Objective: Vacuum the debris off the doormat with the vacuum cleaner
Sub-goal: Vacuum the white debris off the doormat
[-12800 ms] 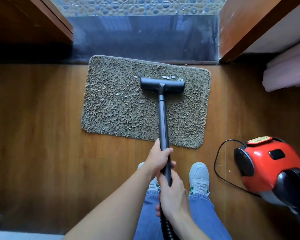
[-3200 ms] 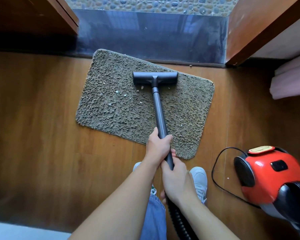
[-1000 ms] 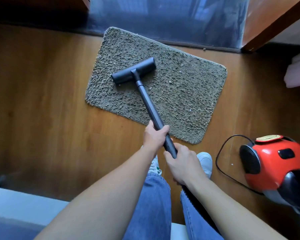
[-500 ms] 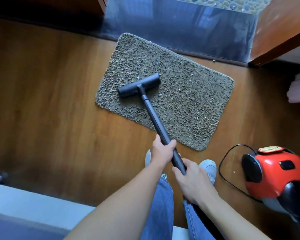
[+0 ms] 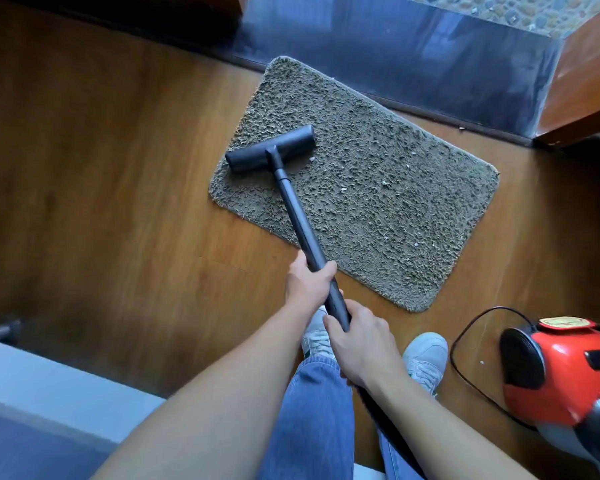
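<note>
A shaggy grey-brown doormat lies on the wooden floor before a dark threshold. A few pale bits of debris dot its middle and right part. The black vacuum nozzle sits on the mat's left end, tilted. Its black wand runs back to me. My left hand grips the wand higher up; my right hand grips it just below. The red vacuum body stands on the floor at the right.
A black cord loops on the floor beside the vacuum body. My white shoes stand just short of the mat. The dark threshold and a wooden door edge lie beyond the mat. A pale surface fills the lower left.
The nozzle has stayed on the mat's left end, sliding slightly toward its left edge. The view has shifted left, so the mat sits further right. Both hands keep their hold.
</note>
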The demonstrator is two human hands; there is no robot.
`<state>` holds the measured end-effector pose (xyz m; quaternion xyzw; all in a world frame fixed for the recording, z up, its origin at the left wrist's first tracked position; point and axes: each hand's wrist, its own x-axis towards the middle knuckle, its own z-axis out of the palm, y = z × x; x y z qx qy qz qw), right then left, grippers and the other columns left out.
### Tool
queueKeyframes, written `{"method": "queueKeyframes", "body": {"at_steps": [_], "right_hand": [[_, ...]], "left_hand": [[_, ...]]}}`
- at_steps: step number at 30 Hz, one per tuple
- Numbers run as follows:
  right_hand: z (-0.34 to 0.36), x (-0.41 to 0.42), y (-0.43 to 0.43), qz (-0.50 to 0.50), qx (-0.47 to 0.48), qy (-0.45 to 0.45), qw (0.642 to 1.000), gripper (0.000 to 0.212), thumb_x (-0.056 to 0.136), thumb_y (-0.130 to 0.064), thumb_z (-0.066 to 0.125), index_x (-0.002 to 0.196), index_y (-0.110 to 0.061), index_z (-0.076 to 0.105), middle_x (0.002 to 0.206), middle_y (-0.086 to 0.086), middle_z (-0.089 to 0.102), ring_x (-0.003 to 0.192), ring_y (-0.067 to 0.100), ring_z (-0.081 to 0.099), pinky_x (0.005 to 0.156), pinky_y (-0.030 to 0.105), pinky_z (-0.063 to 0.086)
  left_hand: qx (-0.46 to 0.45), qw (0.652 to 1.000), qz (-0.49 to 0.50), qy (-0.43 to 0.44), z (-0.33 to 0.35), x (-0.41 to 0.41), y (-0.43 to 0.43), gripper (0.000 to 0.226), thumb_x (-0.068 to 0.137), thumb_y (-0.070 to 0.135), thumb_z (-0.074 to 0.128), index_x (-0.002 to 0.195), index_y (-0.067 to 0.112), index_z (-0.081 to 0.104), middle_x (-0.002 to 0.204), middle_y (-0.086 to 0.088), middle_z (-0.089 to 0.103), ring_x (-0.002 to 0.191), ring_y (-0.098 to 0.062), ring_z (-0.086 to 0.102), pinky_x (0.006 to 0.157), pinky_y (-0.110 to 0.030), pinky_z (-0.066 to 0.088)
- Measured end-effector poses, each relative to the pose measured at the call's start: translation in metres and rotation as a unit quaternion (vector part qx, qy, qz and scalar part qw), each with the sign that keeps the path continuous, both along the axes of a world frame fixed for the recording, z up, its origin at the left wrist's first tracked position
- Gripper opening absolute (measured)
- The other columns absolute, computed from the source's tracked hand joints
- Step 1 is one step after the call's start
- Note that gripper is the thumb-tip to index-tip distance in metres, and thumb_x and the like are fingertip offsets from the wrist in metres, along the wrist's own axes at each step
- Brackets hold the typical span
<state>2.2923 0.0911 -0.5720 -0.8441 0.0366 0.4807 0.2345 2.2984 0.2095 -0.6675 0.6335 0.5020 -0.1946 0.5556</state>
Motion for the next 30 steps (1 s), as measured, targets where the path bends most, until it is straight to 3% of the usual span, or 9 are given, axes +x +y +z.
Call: {"method": "queueKeyframes", "body": {"at_steps": [6,13,17,19,22,25,30], "right_hand": [[-0.009,0.023,0.027,-0.006,0.0,0.007,1.0,0.035,0.091,-0.057,0.045,0.103,-0.027,0.059,0.093,0.006,0.073,0.084,0.036,0.072,0.086,0.043,0.056],[0.016,-0.005,-0.018,-0.004,-0.014,0.012,1.0,0.024,0.095,-0.05,0.047,0.086,-0.029,0.052,0.076,0.001,0.067,0.073,0.031,0.066,0.063,0.037,0.05],[0.033,-0.023,-0.044,0.004,-0.027,0.018,0.999,0.021,0.096,-0.046,0.05,0.083,-0.029,0.053,0.066,-0.003,0.059,0.067,0.031,0.063,0.067,0.043,0.057],[0.036,-0.027,-0.044,-0.002,-0.024,0.016,1.0,0.019,0.094,-0.048,0.049,0.086,-0.031,0.055,0.064,-0.001,0.06,0.063,0.031,0.066,0.061,0.044,0.059],[0.033,-0.03,-0.032,0.005,-0.024,0.008,1.0,0.017,0.095,-0.046,0.049,0.087,-0.032,0.053,0.069,-0.002,0.062,0.074,0.033,0.062,0.073,0.045,0.055],[0.028,-0.024,-0.008,-0.005,-0.02,0.004,1.0,0.025,0.089,-0.056,0.044,0.091,-0.032,0.054,0.074,-0.001,0.066,0.072,0.034,0.067,0.071,0.045,0.058],[0.007,0.003,0.038,-0.018,-0.001,0.015,1.0,0.039,0.086,-0.059,0.04,0.103,-0.029,0.057,0.084,0.006,0.07,0.078,0.038,0.071,0.078,0.045,0.06]], "left_hand": [[0.002,1.0,-0.001,0.012,-0.006,0.029,0.029,0.053,0.048,0.056,0.065,0.085,0.021,0.052,0.091,-0.019,0.073,0.076,-0.038,0.074,0.071,-0.058,0.061],[-0.053,0.998,0.019,0.021,0.019,-0.003,-0.02,0.042,0.056,0.048,0.064,0.085,0.023,0.046,0.086,-0.019,0.069,0.071,-0.041,0.073,0.067,-0.06,0.06],[-0.075,0.996,0.026,0.032,0.026,-0.026,-0.052,0.037,0.058,0.048,0.062,0.08,0.028,0.041,0.076,-0.012,0.065,0.069,-0.042,0.072,0.066,-0.061,0.059],[-0.076,0.996,0.015,0.034,0.029,-0.031,-0.053,0.04,0.058,0.049,0.059,0.088,0.027,0.046,0.076,-0.01,0.066,0.071,-0.04,0.072,0.068,-0.059,0.06],[-0.062,0.997,-0.001,0.041,0.026,-0.028,-0.04,0.065,0.057,0.052,0.056,0.109,0.014,0.05,0.085,-0.012,0.069,0.076,-0.038,0.073,0.074,-0.056,0.06],[-0.036,0.999,-0.016,0.027,0.018,-0.021,-0.018,0.043,0.057,0.051,0.057,0.089,0.023,0.047,0.085,-0.014,0.07,0.073,-0.038,0.073,0.072,-0.056,0.06],[-0.009,0.999,-0.024,0.028,-0.002,0.011,0.034,0.049,0.05,0.054,0.061,0.086,0.022,0.05,0.09,-0.016,0.071,0.075,-0.04,0.073,0.071,-0.058,0.061]]}}
